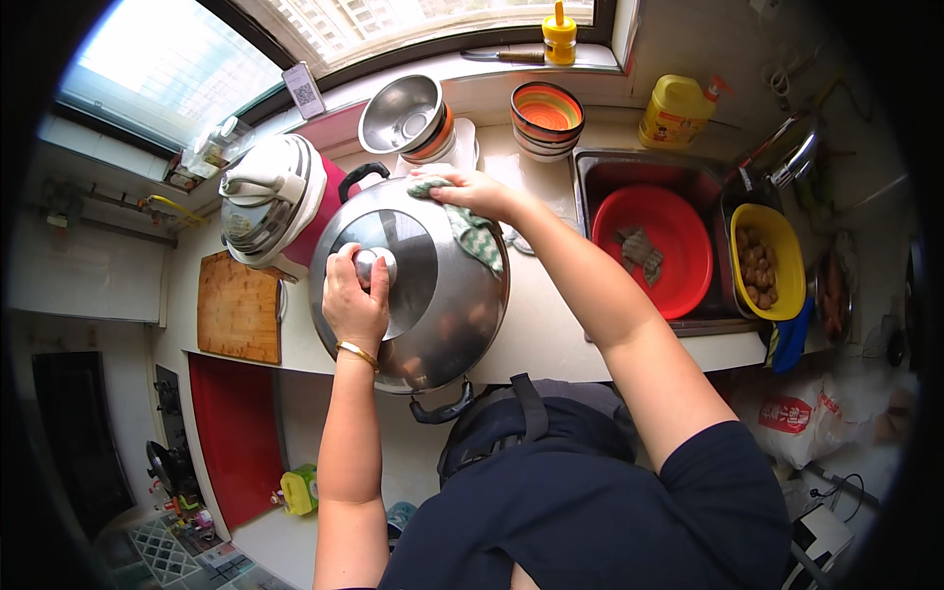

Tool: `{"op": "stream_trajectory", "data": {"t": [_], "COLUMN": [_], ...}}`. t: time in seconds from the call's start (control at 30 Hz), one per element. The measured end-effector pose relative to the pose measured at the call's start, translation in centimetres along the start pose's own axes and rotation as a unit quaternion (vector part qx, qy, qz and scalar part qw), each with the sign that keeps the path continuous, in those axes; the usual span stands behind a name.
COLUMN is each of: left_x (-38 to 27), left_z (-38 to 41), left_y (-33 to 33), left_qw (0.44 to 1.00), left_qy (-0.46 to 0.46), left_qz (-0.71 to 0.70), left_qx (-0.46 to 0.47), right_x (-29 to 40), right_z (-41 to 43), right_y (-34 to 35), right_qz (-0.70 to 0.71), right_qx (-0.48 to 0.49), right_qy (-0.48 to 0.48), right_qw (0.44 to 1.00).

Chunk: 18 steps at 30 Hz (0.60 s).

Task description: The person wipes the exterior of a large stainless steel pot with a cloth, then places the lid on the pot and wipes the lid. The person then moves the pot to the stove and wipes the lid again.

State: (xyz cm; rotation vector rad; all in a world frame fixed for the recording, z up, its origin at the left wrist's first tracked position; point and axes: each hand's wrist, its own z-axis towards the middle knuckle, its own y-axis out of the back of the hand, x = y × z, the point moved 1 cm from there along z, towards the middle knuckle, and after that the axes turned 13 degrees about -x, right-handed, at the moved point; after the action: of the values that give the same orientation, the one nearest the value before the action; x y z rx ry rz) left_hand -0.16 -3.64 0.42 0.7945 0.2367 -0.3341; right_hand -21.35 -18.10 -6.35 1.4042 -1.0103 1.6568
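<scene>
A large wok (442,404) with two black side handles stands on the counter, covered by a domed metal lid (457,317) with a dark glass centre. My left hand (356,291) grips the lid's round metal knob (374,265); a gold bangle circles that wrist. On the lid's far right part, my right hand (464,193) holds a green and white patterned cloth (472,237), part of which hangs down over the lid's surface.
Left are a pink and white electric cooker (295,199) and a wooden cutting board (240,306). Behind stand a steel bowl (402,114) and stacked orange bowls (547,118). The sink (590,173) at right holds a red basin (653,251); beside it is a yellow basket (785,258). A knife (509,56) lies on the windowsill.
</scene>
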Motion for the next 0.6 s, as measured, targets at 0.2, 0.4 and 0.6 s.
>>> {"op": "stream_trajectory", "data": {"t": [0.2,0.4,0.6], "left_x": [-0.4,-0.4,0.4], "left_z": [0.2,0.2,0.5], "left_y": [0.4,0.4,0.5], "left_qw": [1.000,0.999,0.998], "left_qy": [0.001,0.010,-0.013], "left_qz": [0.009,0.015,0.016], "left_qx": [0.028,0.040,0.060], "right_x": [-3.2,-0.4,2.5], "right_z": [-13.0,-20.3,-12.2], "right_y": [-1.4,-7.0,-3.6], "right_qz": [-0.044,-0.257,-0.219], "right_qx": [-0.157,-0.148,-0.155], "right_qy": [0.224,0.303,0.262], "right_qw": [0.961,0.906,0.927]}}
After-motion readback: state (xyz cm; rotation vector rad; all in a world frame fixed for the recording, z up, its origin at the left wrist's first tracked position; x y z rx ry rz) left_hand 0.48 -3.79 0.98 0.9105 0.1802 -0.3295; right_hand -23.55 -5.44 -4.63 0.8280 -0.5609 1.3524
